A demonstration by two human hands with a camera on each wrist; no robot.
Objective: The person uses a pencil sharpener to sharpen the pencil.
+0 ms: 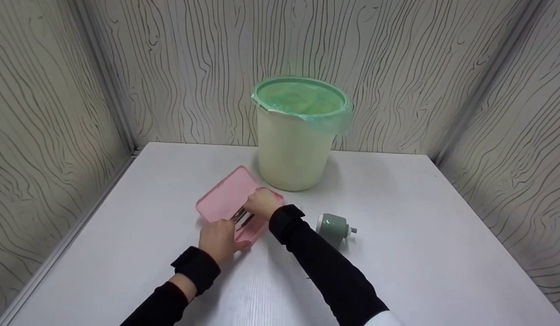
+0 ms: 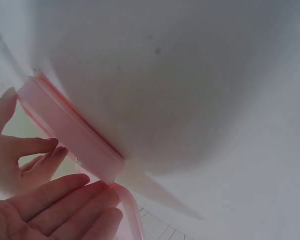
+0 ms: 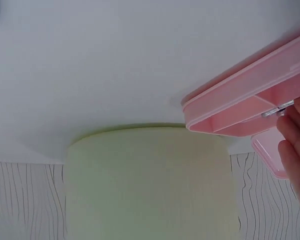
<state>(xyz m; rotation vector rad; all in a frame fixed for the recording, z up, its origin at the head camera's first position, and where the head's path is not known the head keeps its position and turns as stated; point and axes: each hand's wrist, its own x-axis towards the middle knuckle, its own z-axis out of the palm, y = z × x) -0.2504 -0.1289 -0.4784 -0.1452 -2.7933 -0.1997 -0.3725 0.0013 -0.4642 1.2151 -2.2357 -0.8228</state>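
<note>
We are steadying the pink case on the tabletop with the left hand, grip released, while the right hand is pinching metal utensils inside. A loose pinch risks dropping them; the case could slide.

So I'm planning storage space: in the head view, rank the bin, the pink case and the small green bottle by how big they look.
1. Cream bin, largest.
2. Pink case, open and partly hidden by both hands.
3. Green bottle, smallest, lying on its side.
The bin stands farthest from the camera, so its lead is safe.
</note>
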